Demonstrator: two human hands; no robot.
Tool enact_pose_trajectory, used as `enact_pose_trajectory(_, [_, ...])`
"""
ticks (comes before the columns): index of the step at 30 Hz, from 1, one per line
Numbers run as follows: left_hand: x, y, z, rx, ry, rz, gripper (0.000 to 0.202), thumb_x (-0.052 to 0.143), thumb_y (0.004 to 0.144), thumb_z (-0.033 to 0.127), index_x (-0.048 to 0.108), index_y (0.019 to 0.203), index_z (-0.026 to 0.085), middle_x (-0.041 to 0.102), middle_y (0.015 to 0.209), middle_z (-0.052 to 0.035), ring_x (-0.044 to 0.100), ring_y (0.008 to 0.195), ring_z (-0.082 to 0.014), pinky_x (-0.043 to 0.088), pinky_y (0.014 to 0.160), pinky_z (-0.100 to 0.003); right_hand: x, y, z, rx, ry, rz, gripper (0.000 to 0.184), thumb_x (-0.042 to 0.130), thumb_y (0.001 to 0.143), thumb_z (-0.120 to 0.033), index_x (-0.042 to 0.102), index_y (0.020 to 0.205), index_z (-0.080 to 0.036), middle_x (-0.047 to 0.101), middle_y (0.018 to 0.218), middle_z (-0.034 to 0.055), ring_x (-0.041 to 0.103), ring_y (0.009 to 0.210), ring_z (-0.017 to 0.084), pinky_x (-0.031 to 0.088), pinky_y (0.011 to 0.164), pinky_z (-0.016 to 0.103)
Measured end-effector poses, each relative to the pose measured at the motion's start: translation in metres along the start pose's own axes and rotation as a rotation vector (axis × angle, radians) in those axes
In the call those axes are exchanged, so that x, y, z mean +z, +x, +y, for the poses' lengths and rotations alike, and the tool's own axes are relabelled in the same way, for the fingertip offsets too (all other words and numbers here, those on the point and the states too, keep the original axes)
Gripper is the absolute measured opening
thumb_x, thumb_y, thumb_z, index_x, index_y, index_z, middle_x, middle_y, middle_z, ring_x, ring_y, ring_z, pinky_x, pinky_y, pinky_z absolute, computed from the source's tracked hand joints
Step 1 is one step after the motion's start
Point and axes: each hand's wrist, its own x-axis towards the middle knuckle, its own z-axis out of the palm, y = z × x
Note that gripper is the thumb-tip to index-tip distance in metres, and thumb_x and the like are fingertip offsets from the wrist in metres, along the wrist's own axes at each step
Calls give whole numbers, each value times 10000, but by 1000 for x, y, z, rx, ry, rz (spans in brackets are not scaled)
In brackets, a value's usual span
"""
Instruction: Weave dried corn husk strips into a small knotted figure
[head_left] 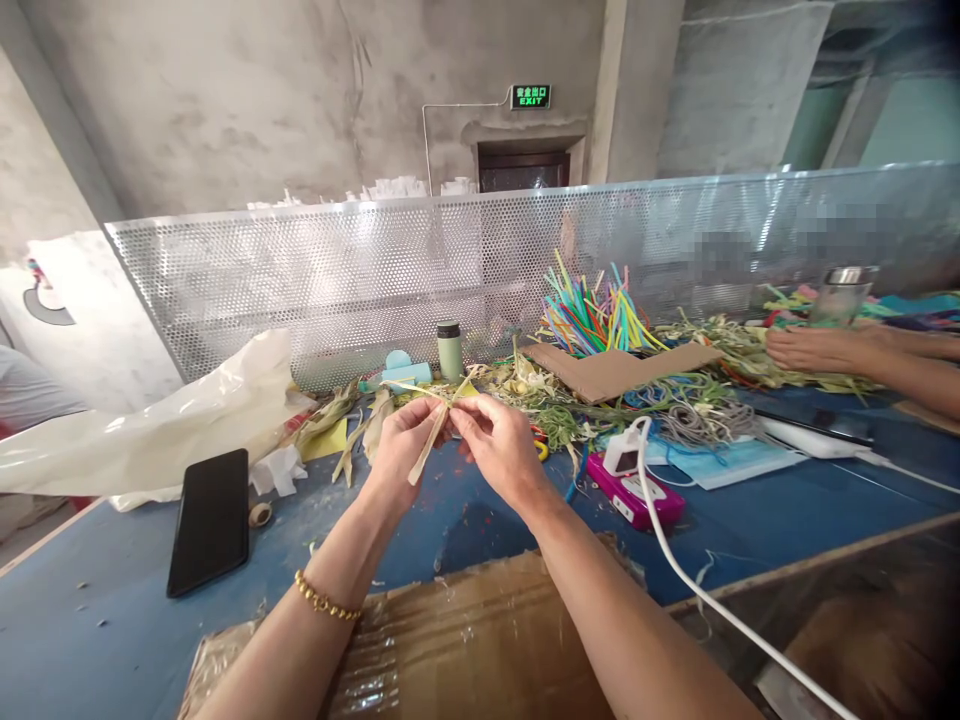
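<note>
Head | pale straw-coloured strips (430, 445) | narrow, crossed, lower end flat

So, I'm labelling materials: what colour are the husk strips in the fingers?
The husk strips are pale yellow, clearest in the head view.

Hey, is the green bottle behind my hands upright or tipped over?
Upright: the green bottle has its black lid on top, and its sides run straight up and down.
</note>
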Motion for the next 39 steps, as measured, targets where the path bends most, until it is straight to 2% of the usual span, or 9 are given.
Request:
enact_pose_trajectory(9, [0,-2,5,130,323,-28,286,676,822,314,564,607,161,512,589,19,423,607,-113,316,595,-247,-1,5,-1,103,241,-22,170,678,765,-341,629,787,-179,629,617,-11,531,511,112,407,487,232])
enact_pose_trajectory(17, [-2,-3,2,127,237,-46,296,700,832,340,589,629,155,507,611,18,412,622,-112,318,596,-242,2,3,-4,107,253,15,191,677,763,-354,597,807,-186,571,578,-45,467,477,95,372,474,227])
enact_pose_trajectory(23, [-4,0,-2,142,165,-72,349,755,798,439,610,659,154,526,626,15,422,628,-115,333,607,-247,6,2,-1,87,244,17,191,665,786,-367,596,821,-193,618,586,-25,571,529,132,456,552,260])
enact_pose_trajectory(26, [-10,4,0,154,157,-111,364,753,800,469,623,668,155,543,615,8,440,634,-123,346,631,-257,3,1,-2,32,134,3,230,664,827,-413,622,853,-189,676,664,17,602,593,155,469,602,283])
enact_pose_trajectory(27, [-13,6,2,140,150,-128,363,754,799,475,631,678,156,554,618,3,448,636,-126,348,634,-260,-1,1,-3,-5,59,34,243,662,839,-429,635,855,-188,688,703,31,593,605,156,460,609,289])
enact_pose_trajectory(31, [-28,8,12,20,161,-219,360,814,742,470,674,691,142,573,622,-7,456,619,-119,349,627,-259,-19,7,-4,-224,-257,409,287,547,925,-412,685,831,-179,680,852,88,554,719,183,448,732,347])
enact_pose_trajectory(33, [-33,7,16,-95,145,-337,353,851,701,449,705,689,127,565,621,-9,459,606,-112,342,610,-257,-28,11,-2,-220,-269,305,293,551,915,-388,707,785,-176,679,850,97,579,804,216,446,781,369])
enact_pose_trajectory(37, [-38,4,19,-259,80,-474,312,886,659,388,773,746,110,614,640,-36,447,572,-95,338,589,-259,-31,12,-1,36,76,-332,328,624,895,-456,720,732,-188,705,783,54,620,775,198,466,764,346])
enact_pose_trajectory(39, [-39,5,18,-254,56,-473,296,885,660,376,779,727,108,618,628,-44,443,565,-95,338,579,-264,-28,9,-3,118,293,-451,275,700,850,-458,735,788,-192,724,828,36,639,812,180,474,801,329])
